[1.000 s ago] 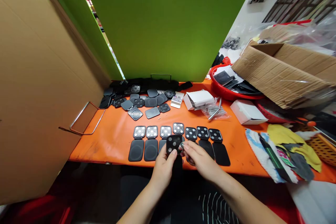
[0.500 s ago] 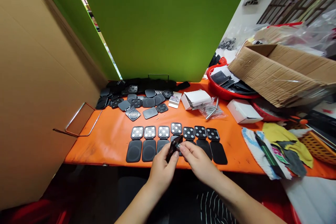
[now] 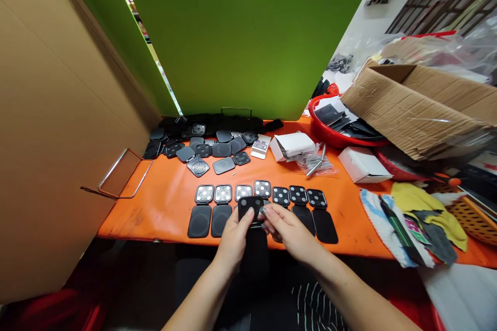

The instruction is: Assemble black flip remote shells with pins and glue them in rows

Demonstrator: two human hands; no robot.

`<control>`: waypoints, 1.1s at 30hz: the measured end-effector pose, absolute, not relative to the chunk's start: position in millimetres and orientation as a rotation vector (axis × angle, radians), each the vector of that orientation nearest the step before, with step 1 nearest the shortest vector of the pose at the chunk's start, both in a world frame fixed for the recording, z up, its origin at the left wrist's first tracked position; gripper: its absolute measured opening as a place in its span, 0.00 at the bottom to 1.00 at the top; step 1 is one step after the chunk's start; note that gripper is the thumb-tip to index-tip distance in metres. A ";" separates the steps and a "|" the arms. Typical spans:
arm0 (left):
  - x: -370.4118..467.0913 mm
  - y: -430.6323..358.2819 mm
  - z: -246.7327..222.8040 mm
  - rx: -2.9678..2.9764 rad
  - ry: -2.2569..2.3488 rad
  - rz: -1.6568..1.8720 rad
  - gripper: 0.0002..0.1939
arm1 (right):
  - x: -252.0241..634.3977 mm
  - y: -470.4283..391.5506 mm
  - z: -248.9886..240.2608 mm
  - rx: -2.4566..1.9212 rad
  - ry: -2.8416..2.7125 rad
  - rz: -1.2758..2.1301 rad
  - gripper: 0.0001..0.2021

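Note:
My left hand [image 3: 235,235] grips a black hinged piece [image 3: 250,204] whose square end faces up, with round spots on it; its longer part hangs below the table edge. Close by on the right, my right hand [image 3: 286,225] pinches a small silvery item [image 3: 263,211], too small to identify. Behind my hands lies a row of several open hinged pieces, with dotted square ends such as this one [image 3: 204,194] and dark rounded plates [image 3: 199,221] toward me. My hands partly cover the middle ones.
Loose black pieces [image 3: 222,150] are heaped at the back left. White boxes [image 3: 293,145], a bag of metal rods [image 3: 316,163], a red basin [image 3: 330,137] and cloths [image 3: 423,212] lie to the right. A wire stand [image 3: 135,197] stands left, before cardboard [image 3: 46,129]. A green panel [image 3: 240,36] rises behind.
The black hinged piece has turned from edge-on to flatter, showing its spotted face. My right hand has shifted slightly off it, fingers still pinched. The whole view has moved a little.

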State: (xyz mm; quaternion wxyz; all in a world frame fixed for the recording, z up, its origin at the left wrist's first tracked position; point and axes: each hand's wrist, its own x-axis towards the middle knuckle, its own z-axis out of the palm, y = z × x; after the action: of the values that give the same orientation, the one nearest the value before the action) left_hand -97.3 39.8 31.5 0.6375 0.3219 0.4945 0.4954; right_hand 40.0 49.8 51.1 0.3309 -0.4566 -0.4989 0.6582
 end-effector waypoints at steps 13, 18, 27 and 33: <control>-119.3 12.5 34.2 2.269 1.286 1.063 0.23 | 41.6 35.4 52.7 -1.257 -0.940 1.987 0.23; -118.7 1.8 26.0 2.312 1.250 1.020 0.25 | 39.8 28.3 47.6 -1.205 -0.651 2.043 0.20; -101.5 28.9 26.5 0.944 1.341 1.154 0.13 | 40.9 27.4 52.4 -1.112 -0.552 2.079 0.18; -96.4 18.9 32.9 1.415 1.275 1.213 0.10 | 42.4 24.6 57.8 -1.223 -0.710 2.077 0.19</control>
State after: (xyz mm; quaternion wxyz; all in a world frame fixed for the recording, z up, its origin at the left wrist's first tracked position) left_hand -96.4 18.9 32.9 0.4275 0.5666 0.5103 0.4856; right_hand 42.4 24.6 57.8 0.3094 -0.4627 -0.2687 0.7861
